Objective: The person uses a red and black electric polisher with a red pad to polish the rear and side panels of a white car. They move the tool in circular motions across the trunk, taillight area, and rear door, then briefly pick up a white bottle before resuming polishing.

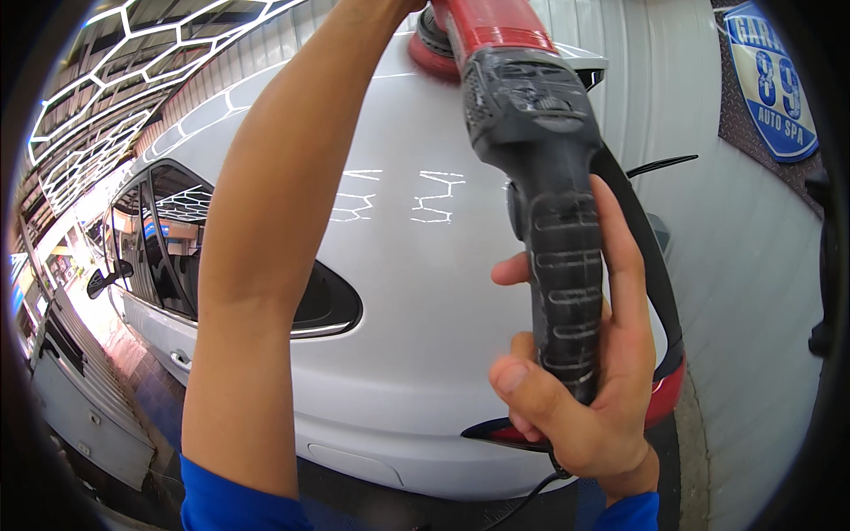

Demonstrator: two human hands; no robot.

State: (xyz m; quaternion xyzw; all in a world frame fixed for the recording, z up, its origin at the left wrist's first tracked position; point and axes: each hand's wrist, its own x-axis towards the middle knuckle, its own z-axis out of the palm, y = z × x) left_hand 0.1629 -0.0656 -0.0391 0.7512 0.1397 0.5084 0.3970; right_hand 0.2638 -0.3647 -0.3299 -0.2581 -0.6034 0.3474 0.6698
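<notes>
My right hand (602, 389) is wrapped round the black ribbed handle of a red and black car polisher (544, 115). The thumb lies along the near left side, and fingertips come round from behind the handle. At the top, the polisher's red pad (434, 57) is at the upper rear body of a silver-white car (425, 327); whether it presses on the paint I cannot tell. My left forearm (266, 221) reaches up across the view to the polisher's head end. The left hand itself lies past the top edge, so its fingers are hidden.
A power cord (522, 503) hangs below the handle. The car's dark side window (328, 296), red tail light (668, 394) and rear wiper (662, 165) are close by. A pale corrugated wall (753, 292) with a blue shield sign (775, 84) stands right. Hexagonal lights (115, 80) hang overhead.
</notes>
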